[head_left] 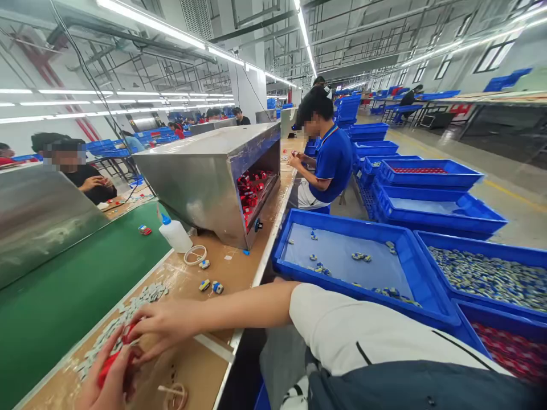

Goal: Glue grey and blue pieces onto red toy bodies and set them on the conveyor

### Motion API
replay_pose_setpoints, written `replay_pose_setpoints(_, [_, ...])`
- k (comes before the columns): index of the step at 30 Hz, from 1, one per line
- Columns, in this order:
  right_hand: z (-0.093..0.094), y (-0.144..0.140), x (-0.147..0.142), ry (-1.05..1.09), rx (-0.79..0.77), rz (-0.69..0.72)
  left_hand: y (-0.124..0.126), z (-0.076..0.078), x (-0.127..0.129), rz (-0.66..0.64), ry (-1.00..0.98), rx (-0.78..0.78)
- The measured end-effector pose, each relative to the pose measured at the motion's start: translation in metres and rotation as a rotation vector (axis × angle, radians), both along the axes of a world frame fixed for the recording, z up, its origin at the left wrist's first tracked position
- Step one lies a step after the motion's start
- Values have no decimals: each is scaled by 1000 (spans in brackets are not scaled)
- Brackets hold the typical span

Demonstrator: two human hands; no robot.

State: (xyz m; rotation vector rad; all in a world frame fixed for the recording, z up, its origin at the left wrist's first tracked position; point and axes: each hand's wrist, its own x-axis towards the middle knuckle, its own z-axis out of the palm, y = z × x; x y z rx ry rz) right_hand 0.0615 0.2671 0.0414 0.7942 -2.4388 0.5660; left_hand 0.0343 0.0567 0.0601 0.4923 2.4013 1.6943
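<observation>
Head view: left hand (111, 380) and right hand (160, 329) both grasping red part (110, 364); its orientation unclear, blurred.

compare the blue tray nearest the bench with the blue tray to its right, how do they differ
The near blue tray is almost bare, with only a few scattered small blue-and-yellow pieces on its floor. The tray to its right is covered by a dense layer of grey-blue pieces. The near tray shows whole; the right one runs off the picture's edge. Both are shallow blue plastic trays set side by side.
</observation>
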Motion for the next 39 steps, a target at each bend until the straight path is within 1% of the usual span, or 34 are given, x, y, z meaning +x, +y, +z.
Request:
replay_pose_setpoints(2, [-10,11,12,-34,-33,-26,-6,3,5,92,-175,152])
replay_pose_setpoints(4, [-19,23,28,-100,-6,-29,-8,7,14,191,-241,308])
replay_pose_setpoints(5, [-23,30,34,-145,33,-18,-8,8,19,190,-301,375])
replay_pose_setpoints(6, [-28,37,39,-189,67,-24,-7,8,23,147,-380,439])
replay_pose_setpoints(8, [-37,50,43,-221,46,-29,-4,3,27,28,-453,582])
replay_pose_setpoints(11, [-46,64,43,-241,30,-36,-4,-9,29,41,-465,641])
replay_pose_setpoints(13, [-44,66,45,-217,24,-70,-6,-16,30,16,-499,709])
replay_pose_setpoints(15, [-36,60,51,-171,-15,-135,-7,-21,31,-21,-544,759])
replay_pose_setpoints(16, [-31,54,54,-168,-39,-137,-7,-22,30,-32,-561,760])
replay_pose_setpoints(17, [-26,45,56,-193,-59,-105,-7,-24,30,-33,-569,746])
replay_pose_setpoints(18, [-22,35,58,-246,-64,-43,-7,-25,29,-33,-571,722])
replay_pose_setpoints(20, [-16,14,58,-380,-22,109,-7,-28,27,-38,-577,674])
replay_pose_setpoints(22, [-15,-4,55,-475,45,208,-7,-30,26,-40,-593,654])
replay_pose_setpoints(24, [-18,-15,50,-515,77,262,-8,-32,26,-31,-613,665])
replay_pose_setpoints(27, [-26,-15,45,-530,54,327,-8,-34,29,-4,-593,706])
replay_pose_setpoints(30, [-32,-8,44,-535,6,414,-7,-36,31,-8,-486,713])
replay_pose_setpoints(32, [-34,-3,44,-550,-37,481,-7,-38,30,-12,-426,695])
replay_pose_setpoints(34, [-34,0,45,-558,-67,536,-6,-41,28,-4,-417,667])
replay_pose_setpoints(39, [-32,3,46,-532,-114,596,-6,-43,27,27,-425,590])
